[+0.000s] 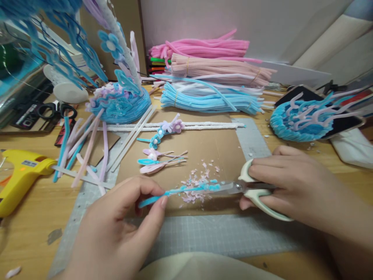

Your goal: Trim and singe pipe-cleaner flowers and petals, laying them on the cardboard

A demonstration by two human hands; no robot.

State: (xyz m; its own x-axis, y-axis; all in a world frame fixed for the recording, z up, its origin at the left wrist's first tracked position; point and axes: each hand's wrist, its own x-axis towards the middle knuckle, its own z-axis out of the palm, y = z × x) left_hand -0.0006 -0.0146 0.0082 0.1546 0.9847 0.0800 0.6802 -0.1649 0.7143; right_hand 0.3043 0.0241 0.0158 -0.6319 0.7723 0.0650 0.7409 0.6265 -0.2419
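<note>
Between thumb and fingers, my left hand (128, 221) pinches a blue pipe cleaner (153, 200) whose thinned part points right. My right hand (288, 182) grips a pair of scissors (256, 190) with pale green handles. Their blades lie along the right end of the pipe cleaner, over a heap of pink and blue fluff clippings (194, 182). Just beyond, small pipe-cleaner leaves (154, 168) with trimmed stems lie on the brown cardboard (215, 151). A short garland of blue and lilac flowers (160, 134) rests behind them.
A yellow glue gun (23, 175) lies at left, near black scissors (56, 111). Blue pipe-cleaner bundles (204, 99) and pink ones (204, 48) are stacked at the back. A fluffy blue basket (300, 120) sits at right on a phone. A grey cutting mat (221, 233) lies under the cardboard.
</note>
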